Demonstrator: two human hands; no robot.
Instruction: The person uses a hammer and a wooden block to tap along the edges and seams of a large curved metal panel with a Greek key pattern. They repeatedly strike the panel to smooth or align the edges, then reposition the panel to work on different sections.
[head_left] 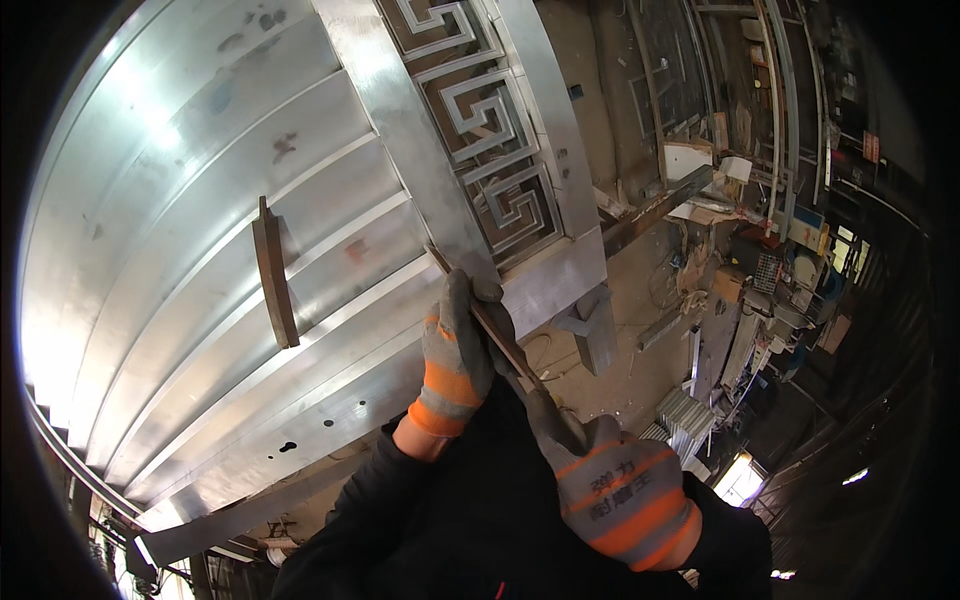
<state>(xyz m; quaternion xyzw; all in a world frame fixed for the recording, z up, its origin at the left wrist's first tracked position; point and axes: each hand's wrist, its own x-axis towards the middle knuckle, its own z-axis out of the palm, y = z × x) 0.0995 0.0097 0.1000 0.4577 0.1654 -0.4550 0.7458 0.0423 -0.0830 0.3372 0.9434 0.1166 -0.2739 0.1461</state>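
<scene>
A long, narrow, flat brown bar (497, 334) slants between my two gloved hands; its exact kind is unclear. My left hand (456, 345), in a grey glove with orange bands, is closed around its upper part. At the lower end, my right hand (610, 480) grips it in a matching glove. The bar's far tip reaches the edge of a large silvery metal panel (330, 240) with raised ribs, near its smooth upright strip; whether they touch I cannot tell. Farther left on the ribs lies a second, slightly curved brown bar (270, 275), apart from both hands.
Along the panel's right side runs an openwork strip of angular metal scrolls (490, 115). A metal support (594, 330) stands under its near corner. On the right are a rusty beam (660, 212), a stack of ribbed pieces (684, 420) and cluttered workshop goods (790, 275).
</scene>
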